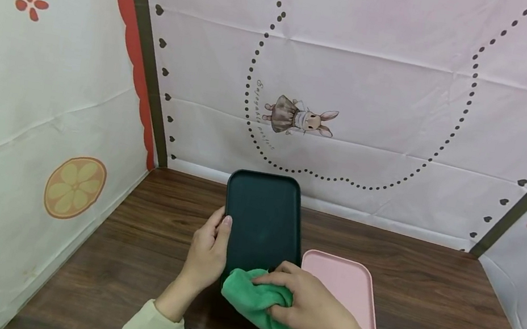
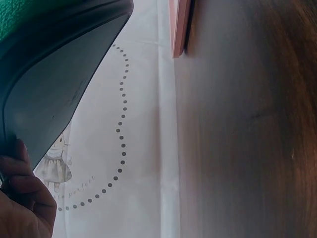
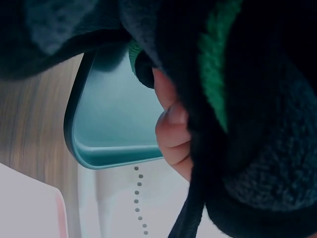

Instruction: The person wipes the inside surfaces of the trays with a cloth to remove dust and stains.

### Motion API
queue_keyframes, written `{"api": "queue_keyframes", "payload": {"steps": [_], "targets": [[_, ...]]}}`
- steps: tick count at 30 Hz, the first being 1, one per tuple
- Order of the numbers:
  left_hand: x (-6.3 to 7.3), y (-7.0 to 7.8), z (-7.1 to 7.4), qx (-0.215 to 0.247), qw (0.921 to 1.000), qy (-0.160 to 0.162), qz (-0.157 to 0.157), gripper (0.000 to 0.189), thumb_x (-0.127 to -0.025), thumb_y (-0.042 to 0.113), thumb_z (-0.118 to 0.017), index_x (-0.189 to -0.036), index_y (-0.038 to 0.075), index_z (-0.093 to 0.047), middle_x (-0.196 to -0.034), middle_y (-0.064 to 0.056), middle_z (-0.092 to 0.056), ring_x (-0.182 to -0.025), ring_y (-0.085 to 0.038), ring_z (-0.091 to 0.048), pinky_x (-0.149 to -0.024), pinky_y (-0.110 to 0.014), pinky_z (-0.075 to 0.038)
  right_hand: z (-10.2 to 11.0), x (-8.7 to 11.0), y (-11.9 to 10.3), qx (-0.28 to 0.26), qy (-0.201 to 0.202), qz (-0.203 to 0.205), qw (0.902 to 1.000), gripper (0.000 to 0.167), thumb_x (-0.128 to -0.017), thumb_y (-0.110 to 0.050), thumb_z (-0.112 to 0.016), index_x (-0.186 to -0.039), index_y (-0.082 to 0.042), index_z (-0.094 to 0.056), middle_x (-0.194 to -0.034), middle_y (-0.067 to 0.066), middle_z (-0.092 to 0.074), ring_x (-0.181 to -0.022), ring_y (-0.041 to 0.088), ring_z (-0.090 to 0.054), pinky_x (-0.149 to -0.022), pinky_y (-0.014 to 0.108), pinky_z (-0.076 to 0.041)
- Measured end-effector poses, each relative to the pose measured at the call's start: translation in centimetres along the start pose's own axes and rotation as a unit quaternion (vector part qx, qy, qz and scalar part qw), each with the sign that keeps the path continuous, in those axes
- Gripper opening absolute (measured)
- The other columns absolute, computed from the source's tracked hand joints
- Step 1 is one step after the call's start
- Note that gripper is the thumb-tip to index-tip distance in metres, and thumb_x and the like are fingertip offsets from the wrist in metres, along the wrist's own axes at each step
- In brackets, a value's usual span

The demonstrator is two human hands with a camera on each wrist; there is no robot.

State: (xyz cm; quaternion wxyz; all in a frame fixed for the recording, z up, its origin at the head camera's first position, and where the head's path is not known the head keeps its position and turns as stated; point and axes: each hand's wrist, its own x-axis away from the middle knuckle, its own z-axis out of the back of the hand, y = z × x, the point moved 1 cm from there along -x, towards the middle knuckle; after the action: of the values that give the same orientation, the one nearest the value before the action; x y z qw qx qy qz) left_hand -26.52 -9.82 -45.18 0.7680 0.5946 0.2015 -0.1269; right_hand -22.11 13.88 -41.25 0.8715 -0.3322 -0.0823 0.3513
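A dark green rectangular tray is held up off the table, its far end near the back wall. My left hand grips its left edge, thumb on the rim and fingers curled behind; the left wrist view shows the tray's underside. My right hand holds a bunched green cloth against the tray's near end. In the right wrist view, the cloth's grey side and dark border cover much of the picture, with the fingers over the tray.
A pink tray lies on the brown wood table, partly behind the right hand and forearm. White printed fabric walls stand at the back and both sides. Bands with small black devices are at both wrists.
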Motion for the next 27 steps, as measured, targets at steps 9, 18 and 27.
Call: {"api": "queue_keyframes", "payload": {"steps": [9, 18, 27], "targets": [[0.0, 0.3, 0.1, 0.008, 0.9999, -0.002, 0.006, 0.042, -0.114, 0.028, -0.039, -0.150, 0.009, -0.051, -0.133, -0.011, -0.070, -0.119, -0.020, -0.068, -0.095, -0.029, -0.057, 0.5, 0.5, 0.6, 0.016, -0.003, -0.023, 0.9996, 0.051, -0.087, -0.009, -0.073, -0.129, -0.037, -0.071, -0.113, -0.012, -0.062, -0.094, 0.004, -0.055, -0.082, 0.025, -0.049], [0.0, 0.2, 0.3, 0.012, 0.9999, -0.004, 0.004, 0.043, -0.115, 0.029, -0.038, -0.151, 0.008, -0.050, -0.137, -0.011, -0.068, -0.122, -0.020, -0.066, -0.098, -0.026, -0.055, 1.0, 0.9, 1.4, 0.016, -0.001, -0.033, 0.9993, 0.050, -0.088, -0.009, -0.073, -0.130, -0.037, -0.071, -0.113, -0.012, -0.063, -0.095, 0.004, -0.056, -0.084, 0.026, -0.050], [-0.1, 0.3, 0.5, 0.007, 1.0000, 0.003, 0.003, 0.043, -0.114, 0.029, -0.039, -0.150, 0.008, -0.051, -0.134, -0.010, -0.069, -0.121, -0.018, -0.066, -0.098, -0.025, -0.053, 1.4, 1.3, 1.9, 0.021, 0.015, -0.055, 0.9982, 0.049, -0.087, -0.008, -0.072, -0.128, -0.035, -0.072, -0.118, -0.011, -0.063, -0.099, 0.006, -0.058, -0.084, 0.026, -0.051]]}}
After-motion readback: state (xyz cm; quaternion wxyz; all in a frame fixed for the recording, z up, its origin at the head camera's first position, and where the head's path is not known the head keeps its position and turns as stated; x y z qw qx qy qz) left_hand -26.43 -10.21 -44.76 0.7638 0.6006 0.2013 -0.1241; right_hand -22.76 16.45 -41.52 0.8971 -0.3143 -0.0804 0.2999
